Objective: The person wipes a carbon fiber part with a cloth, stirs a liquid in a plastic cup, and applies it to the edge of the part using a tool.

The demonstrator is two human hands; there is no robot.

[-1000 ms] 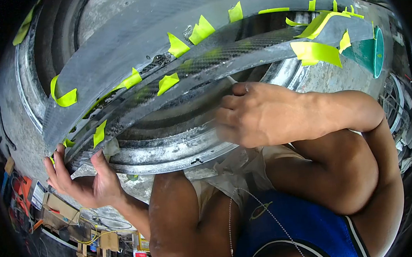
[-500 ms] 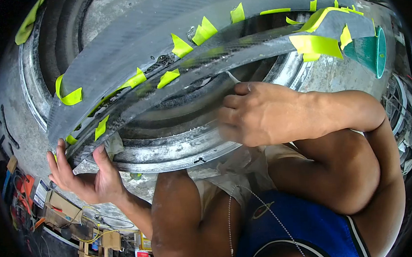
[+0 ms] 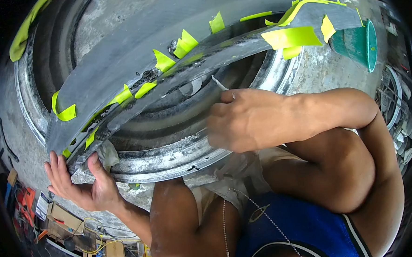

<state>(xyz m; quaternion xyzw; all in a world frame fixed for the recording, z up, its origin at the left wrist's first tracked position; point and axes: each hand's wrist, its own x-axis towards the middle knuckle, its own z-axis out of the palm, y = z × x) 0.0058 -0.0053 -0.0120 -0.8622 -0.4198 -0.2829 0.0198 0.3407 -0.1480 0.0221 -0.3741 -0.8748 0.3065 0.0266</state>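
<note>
A long, curved grey carbon-fibre panel [image 3: 132, 53] with strips of yellow-green tape lies across tyre-like rings. My left hand [image 3: 81, 184] holds its lower left end, thumb on the near side and fingers around the far side. Tape [image 3: 292, 38] wraps the panel's right end and dots its edges. My right hand [image 3: 250, 121] is closed in front of the panel's near edge, its fingers slightly blurred. A thin pale sheet [image 3: 219, 83] pokes out by its thumb; the rest is hidden in the fist.
Under the panel is a ring with a whitish, worn rim [image 3: 166, 164]. A green bucket [image 3: 358, 46] lies tipped at the right. A crumpled clear plastic piece [image 3: 107, 154] hangs by my left hand. Boxes and cables [image 3: 64, 219] lie at lower left.
The view has shifted a little, so the panel's right end and the bucket sit further left. My right hand appears slightly further left; my left hand keeps its hold on the panel's end.
</note>
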